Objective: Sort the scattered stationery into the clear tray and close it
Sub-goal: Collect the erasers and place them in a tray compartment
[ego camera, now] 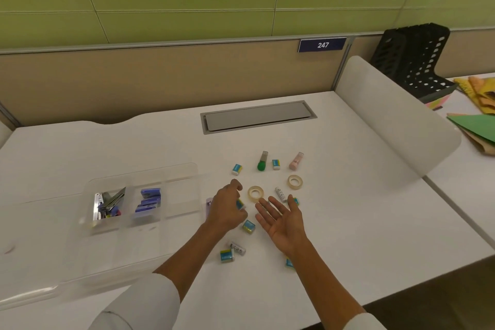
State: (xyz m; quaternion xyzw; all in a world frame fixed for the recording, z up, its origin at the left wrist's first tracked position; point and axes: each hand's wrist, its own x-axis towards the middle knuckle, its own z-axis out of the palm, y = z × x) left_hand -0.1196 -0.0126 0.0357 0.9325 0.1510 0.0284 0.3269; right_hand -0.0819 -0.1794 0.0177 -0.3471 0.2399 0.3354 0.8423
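Note:
The clear tray (182,190) stands open at the left; one compartment holds staplers (108,202), the one beside it small blue boxes (150,202). Its clear lid (32,284) lies in front of it. Blue-and-yellow erasers (248,226), two tape rolls (255,193), white tubes (280,194), a green glue stick (262,161) and a pink one (296,161) are scattered on the table. My left hand (225,209) curls its fingers around an eraser (240,204). My right hand (281,220) is held palm up, fingers spread, with nothing in it.
A grey cable hatch (257,116) is set into the white desk behind the items. A frosted curved divider (396,120) bounds the right side. Beyond it are a black mesh file rack (412,64) and coloured paper (474,123).

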